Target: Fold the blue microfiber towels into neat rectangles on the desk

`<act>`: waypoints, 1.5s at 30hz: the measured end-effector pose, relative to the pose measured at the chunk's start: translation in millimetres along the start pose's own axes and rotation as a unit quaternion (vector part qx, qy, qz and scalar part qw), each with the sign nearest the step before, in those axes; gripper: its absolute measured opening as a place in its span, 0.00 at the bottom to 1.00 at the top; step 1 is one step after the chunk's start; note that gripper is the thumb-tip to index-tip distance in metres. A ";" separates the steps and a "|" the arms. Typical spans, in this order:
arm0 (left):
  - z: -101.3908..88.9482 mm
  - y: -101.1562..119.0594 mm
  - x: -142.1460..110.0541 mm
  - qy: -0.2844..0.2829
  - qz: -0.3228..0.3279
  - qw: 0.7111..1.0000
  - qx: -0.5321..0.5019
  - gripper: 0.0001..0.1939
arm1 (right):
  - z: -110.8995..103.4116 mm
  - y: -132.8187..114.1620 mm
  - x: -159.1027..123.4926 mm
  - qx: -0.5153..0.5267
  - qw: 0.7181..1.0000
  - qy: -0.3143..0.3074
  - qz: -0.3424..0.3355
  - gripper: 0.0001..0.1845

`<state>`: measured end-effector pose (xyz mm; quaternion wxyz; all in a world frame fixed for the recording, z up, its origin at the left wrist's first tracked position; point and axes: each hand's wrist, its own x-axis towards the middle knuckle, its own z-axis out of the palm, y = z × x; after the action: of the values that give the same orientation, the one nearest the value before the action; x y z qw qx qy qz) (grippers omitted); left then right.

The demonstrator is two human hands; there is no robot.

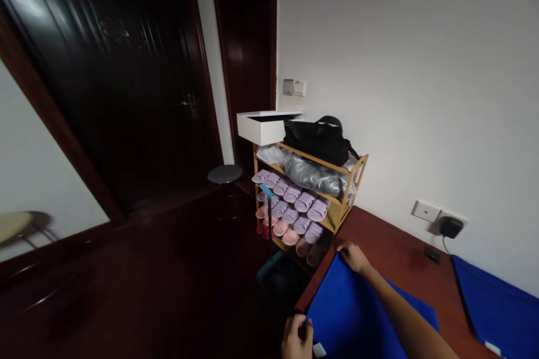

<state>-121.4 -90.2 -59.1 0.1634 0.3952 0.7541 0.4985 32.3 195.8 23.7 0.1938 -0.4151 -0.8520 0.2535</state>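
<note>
A blue cloth (341, 303) with a small white label (319, 350) lies over the edge of the reddish-brown table. My left hand (297, 337) is closed on its near left corner, at the bottom of the view. Farther along the same edge, my right hand (355, 258) pinches the far corner, the forearm crossing above the fabric. Part of the cloth is hidden under that forearm. To the right, a second flat blue cloth (501, 308) rests on the table (391, 247), untouched by either hand.
Beyond the table stands a wooden shoe rack (337, 219) with several slippers (291, 193), a black bag (315, 137) and a white box (261, 130). A long-handled dustpan (282, 277) stands before it. A plug (450, 227) sits in the wall; a stool (225, 174) is near the door.
</note>
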 end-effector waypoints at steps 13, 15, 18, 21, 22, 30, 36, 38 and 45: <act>26.1 -21.7 -16.8 -0.034 -0.080 0.989 -0.124 0.19 | 13.5 48.4 6.5 -0.067 0.996 -0.005 0.051 0.19; 23.5 -16.1 -17.7 -0.031 -0.114 0.983 -0.140 0.21 | 12.7 47.3 9.0 -0.078 0.995 -0.014 0.066 0.18; 14.8 -0.7 -14.9 -0.034 -0.156 0.974 -0.159 0.26 | 10.4 40.2 13.2 -0.101 0.991 -0.029 0.086 0.16; 2.5 16.2 -7.0 -0.055 -0.172 0.972 -0.151 0.25 | 6.3 28.0 13.5 -0.123 0.987 -0.029 0.102 0.13; -1.4 20.7 -4.2 -0.062 -0.170 0.973 -0.141 0.23 | 4.8 23.3 12.6 -0.129 0.986 -0.022 0.105 0.13; -13.3 24.6 0.4 -0.036 -0.108 0.987 -0.114 0.20 | 4.5 -4.3 -19.4 -0.138 0.984 0.052 0.099 0.25; -16.5 30.6 -4.1 -0.049 -0.115 0.982 -0.140 0.31 | 0.1 -4.6 -88.6 -0.151 0.987 0.015 0.051 0.29; -16.0 33.9 -3.8 -0.038 -0.124 0.980 -0.153 0.33 | -2.4 -4.9 -96.2 -0.153 0.987 0.000 0.051 0.32; -4.0 28.4 1.6 0.024 -0.142 0.972 -0.184 0.29 | 16.0 -18.0 -62.0 -0.145 0.987 -0.047 0.042 0.35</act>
<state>-112.7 -86.1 -32.1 0.2843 0.2357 0.7015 0.6095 48.7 132.0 14.2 0.0808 -0.4619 -0.8696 0.1546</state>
